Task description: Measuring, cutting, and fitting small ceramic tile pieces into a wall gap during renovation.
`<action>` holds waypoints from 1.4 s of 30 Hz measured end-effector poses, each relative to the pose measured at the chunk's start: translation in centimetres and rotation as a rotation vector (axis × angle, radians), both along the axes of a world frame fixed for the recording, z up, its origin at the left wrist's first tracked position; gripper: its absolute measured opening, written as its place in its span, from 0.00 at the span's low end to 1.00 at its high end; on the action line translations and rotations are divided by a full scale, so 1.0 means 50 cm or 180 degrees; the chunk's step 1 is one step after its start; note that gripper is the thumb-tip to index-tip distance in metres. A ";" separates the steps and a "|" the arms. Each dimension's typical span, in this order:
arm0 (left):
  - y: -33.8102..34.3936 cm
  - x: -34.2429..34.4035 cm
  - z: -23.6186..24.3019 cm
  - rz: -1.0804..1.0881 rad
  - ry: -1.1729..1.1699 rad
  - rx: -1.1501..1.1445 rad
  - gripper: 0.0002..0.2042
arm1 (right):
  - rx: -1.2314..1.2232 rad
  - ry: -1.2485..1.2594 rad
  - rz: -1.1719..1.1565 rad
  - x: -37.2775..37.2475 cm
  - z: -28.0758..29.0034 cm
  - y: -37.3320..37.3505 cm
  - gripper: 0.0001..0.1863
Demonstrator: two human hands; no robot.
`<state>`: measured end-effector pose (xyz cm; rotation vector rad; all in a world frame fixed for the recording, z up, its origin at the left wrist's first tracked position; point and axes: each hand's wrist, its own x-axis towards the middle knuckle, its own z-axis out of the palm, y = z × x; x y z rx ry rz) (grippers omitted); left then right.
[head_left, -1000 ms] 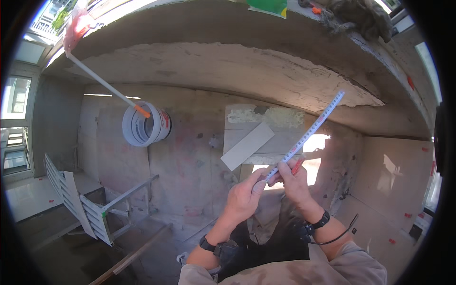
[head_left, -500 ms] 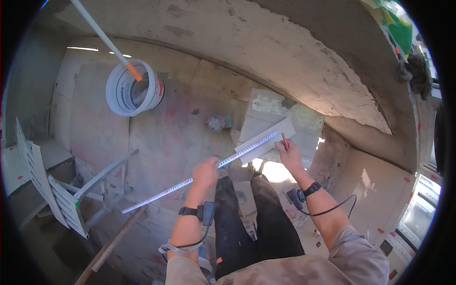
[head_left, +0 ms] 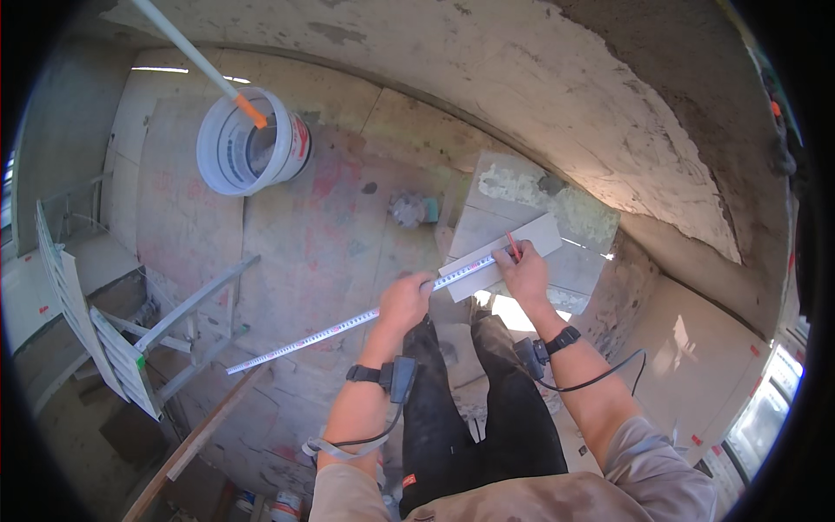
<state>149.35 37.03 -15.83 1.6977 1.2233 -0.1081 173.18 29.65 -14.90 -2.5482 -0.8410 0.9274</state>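
A long metal ruler (head_left: 348, 324) lies slanted across a pale grey tile piece (head_left: 503, 254) that rests on a stack of tiles (head_left: 539, 217). My left hand (head_left: 405, 301) presses down on the ruler near the tile's left edge. At the ruler's upper end, over the tile, my right hand (head_left: 523, 271) holds a red pencil (head_left: 513, 247). The pencil tip touches the tile beside the ruler. Both wrists wear black bands with cables.
A white bucket (head_left: 246, 143) with a white, orange-tipped pole (head_left: 196, 54) stands at the upper left. A folded metal stepladder (head_left: 113, 335) lies at the left, a wooden batten (head_left: 204, 439) below it. A rough plastered wall (head_left: 557, 78) curves along the top.
The ruler, first held up in the air, has come down flat across the tile. My left hand moved onto it near the tile edge, my right hand set the pencil on the tile.
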 end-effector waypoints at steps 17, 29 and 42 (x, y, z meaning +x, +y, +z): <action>0.006 0.000 -0.025 0.0151 -0.0112 -0.0225 0.12 | 0.0385 0.0566 -0.0089 -0.005 -0.010 -0.008 0.22; 0.014 0.008 -0.011 0.0149 0.0031 -0.0202 0.13 | 0.1050 0.0935 -0.0178 0.091 0.028 -0.061 0.19; 0.018 0.018 0.010 0.0337 0.0140 -0.0374 0.12 | 0.1163 0.0957 0.0338 0.079 0.026 -0.025 0.12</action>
